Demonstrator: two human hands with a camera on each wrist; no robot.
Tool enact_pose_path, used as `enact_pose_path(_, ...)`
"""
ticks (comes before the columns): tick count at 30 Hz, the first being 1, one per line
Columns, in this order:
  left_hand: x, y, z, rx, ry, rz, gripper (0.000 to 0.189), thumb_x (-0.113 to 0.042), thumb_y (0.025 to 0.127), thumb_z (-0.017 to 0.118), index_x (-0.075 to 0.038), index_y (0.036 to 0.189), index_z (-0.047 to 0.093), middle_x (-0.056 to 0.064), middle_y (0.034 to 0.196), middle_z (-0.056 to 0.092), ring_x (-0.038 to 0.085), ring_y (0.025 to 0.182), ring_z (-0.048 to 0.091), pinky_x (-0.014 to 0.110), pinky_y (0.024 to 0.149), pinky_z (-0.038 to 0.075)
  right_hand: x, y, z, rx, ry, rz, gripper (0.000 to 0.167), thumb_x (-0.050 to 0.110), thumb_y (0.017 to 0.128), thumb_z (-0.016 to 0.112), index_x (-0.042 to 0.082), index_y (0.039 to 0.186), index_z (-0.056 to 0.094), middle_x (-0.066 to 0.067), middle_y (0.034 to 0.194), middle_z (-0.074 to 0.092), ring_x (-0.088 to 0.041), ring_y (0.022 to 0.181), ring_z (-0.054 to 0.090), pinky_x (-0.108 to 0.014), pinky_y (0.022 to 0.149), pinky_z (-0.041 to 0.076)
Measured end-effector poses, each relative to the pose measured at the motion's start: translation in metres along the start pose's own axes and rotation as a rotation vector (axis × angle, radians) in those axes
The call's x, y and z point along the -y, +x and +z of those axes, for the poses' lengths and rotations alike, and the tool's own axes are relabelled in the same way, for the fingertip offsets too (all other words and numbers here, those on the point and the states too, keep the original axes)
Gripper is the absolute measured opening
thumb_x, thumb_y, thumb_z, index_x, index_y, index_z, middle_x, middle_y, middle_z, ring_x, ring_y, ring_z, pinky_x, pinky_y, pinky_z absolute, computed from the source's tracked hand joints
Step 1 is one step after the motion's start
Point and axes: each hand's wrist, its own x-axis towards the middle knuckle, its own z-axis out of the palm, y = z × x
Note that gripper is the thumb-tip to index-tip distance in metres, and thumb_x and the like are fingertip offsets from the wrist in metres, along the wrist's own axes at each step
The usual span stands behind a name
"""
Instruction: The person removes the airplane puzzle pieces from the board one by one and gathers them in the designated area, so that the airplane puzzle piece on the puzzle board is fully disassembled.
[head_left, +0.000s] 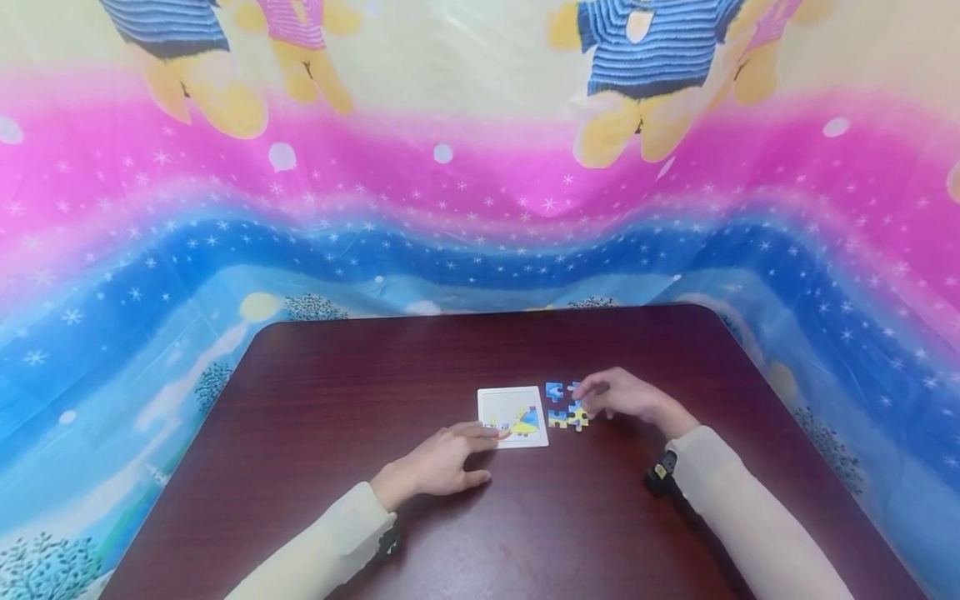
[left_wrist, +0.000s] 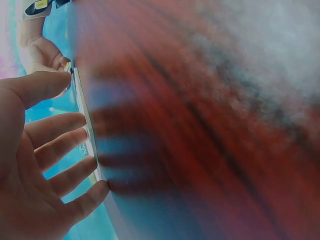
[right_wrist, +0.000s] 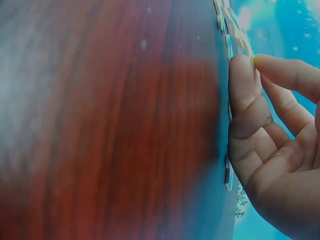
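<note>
A white square puzzle board (head_left: pixel 517 393) lies on the table, a colourful picture in its lower part. My left hand (head_left: pixel 442 460) rests at its left front corner; in the left wrist view, the spread fingers (left_wrist: pixel 70 172) touch the board's edge. Just right of the board lie several jigsaw pieces in blue and yellow, among them a blue piece (head_left: pixel 553 391). Over their right side is my right hand (head_left: pixel 624 393), which pinches a puzzle piece between thumb and fingertips. In the right wrist view, curled fingers (right_wrist: pixel 245 130) partly hide the pieces.
The dark reddish-brown table (head_left: pixel 360 367) has rounded far corners. A patterned cloth (head_left: pixel 465 200) in pink and blue hangs behind it and along both sides. A small black device (head_left: pixel 660 473) sits at the right sleeve's cuff.
</note>
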Motion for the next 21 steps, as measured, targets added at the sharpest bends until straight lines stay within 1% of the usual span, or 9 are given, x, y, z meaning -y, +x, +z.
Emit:
enact_pose_path(5,0.0006,-0.0003,-0.0005,-0.017,0.003,0.018,0.052,-0.037,0.093,0.067,-0.014,0.140,0.060,-0.001,0.150,0.054,0.025,0.143,0.045,0.048,0.114,0.042,-0.0003,-0.0030,-0.0019,-0.003,-0.003,0.002,0.022,0.013,0.090,0.068,0.010,0.111,0.073,-0.009,0.104,0.072,-0.023,0.084,0.069,-0.036,0.066,0.054)
enact_pose_path(8,0.0004,-0.0009,-0.0018,-0.026,0.001,0.020,0.052,-0.036,0.093,0.067,-0.013,0.139,0.060,0.000,0.149,0.055,0.025,0.142,0.046,0.046,0.114,0.042,-0.0014,-0.0032,-0.0019,-0.010,-0.012,0.019,0.020,0.012,0.089,0.069,0.011,0.109,0.074,-0.008,0.100,0.073,-0.023,0.083,0.069,-0.036,0.065,0.053)
enact_pose_path(11,0.0006,-0.0014,-0.0025,-0.027,-0.008,0.015,0.052,-0.036,0.093,0.067,-0.013,0.140,0.059,0.000,0.149,0.054,0.025,0.142,0.046,0.045,0.114,0.041,-0.0012,-0.0032,-0.0021,-0.025,-0.036,0.045,0.019,0.013,0.089,0.069,0.014,0.108,0.074,-0.007,0.094,0.072,-0.024,0.082,0.067,-0.035,0.065,0.052)
enact_pose_path(16,0.0024,-0.0005,-0.0012,-0.024,-0.010,0.017,0.053,-0.036,0.094,0.067,-0.012,0.140,0.059,0.001,0.149,0.054,0.025,0.142,0.046,0.044,0.115,0.041,-0.0014,-0.0038,-0.0039,-0.035,-0.081,0.050,0.018,0.013,0.090,0.068,0.016,0.107,0.075,-0.006,0.090,0.071,-0.025,0.080,0.063,-0.035,0.065,0.050)
enact_pose_path(21,0.0025,-0.0003,-0.0013,-0.019,0.002,0.016,0.053,-0.036,0.093,0.067,-0.012,0.140,0.060,0.001,0.148,0.055,0.024,0.141,0.047,0.042,0.114,0.042,-0.0014,-0.0044,-0.0038,-0.040,-0.081,0.049,0.018,0.012,0.090,0.068,0.016,0.107,0.075,-0.006,0.090,0.071,-0.024,0.078,0.062,-0.034,0.064,0.050)
